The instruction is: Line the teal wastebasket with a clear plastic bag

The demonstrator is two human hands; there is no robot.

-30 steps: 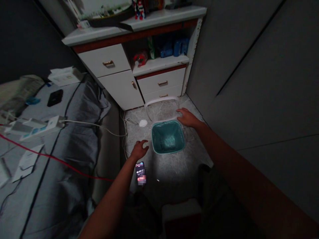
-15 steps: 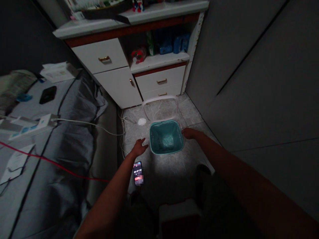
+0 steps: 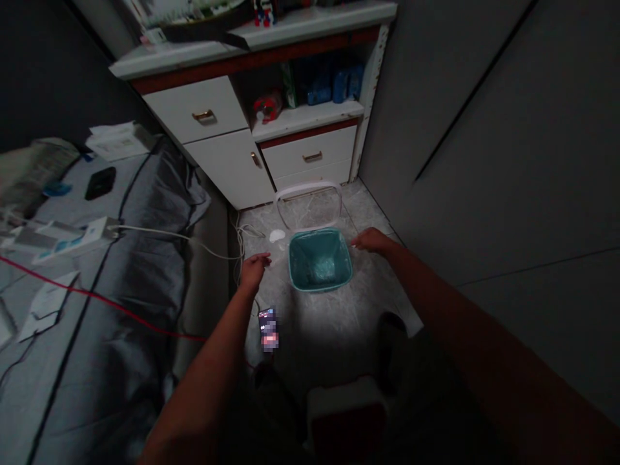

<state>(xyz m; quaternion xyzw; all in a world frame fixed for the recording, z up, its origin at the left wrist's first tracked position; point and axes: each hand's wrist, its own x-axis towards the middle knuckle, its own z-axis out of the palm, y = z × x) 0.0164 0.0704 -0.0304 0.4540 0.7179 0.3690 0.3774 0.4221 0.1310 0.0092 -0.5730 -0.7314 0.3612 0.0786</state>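
Observation:
A teal bin point(image 3: 320, 284) with a clear plastic liner stands upright on the grey tiled floor point(image 3: 339, 316). Behind it lies a pale rim ring point(image 3: 341, 205), apart from the bin. To the bin's left, my left hand point(image 3: 255, 268) is in the air with its fingertips close together; whether something thin is between them is too small to tell. My right hand point(image 3: 372, 241) is just right of the bin, its fingers pinched, with a tiny light spot at the tips that I cannot make out.
A lit phone point(image 3: 268, 329) lies on the floor near my left forearm. White cables point(image 3: 241, 242) run beside the bed point(image 3: 130, 310). A white cabinet point(image 3: 227, 168) stands behind, a grey panel point(image 3: 475, 161) at right, and a stool point(image 3: 346, 395) below.
My left hand has moved left, away from the bin, and its fingers have drawn together. My right hand has shifted slightly up. The whole view has shifted a little.

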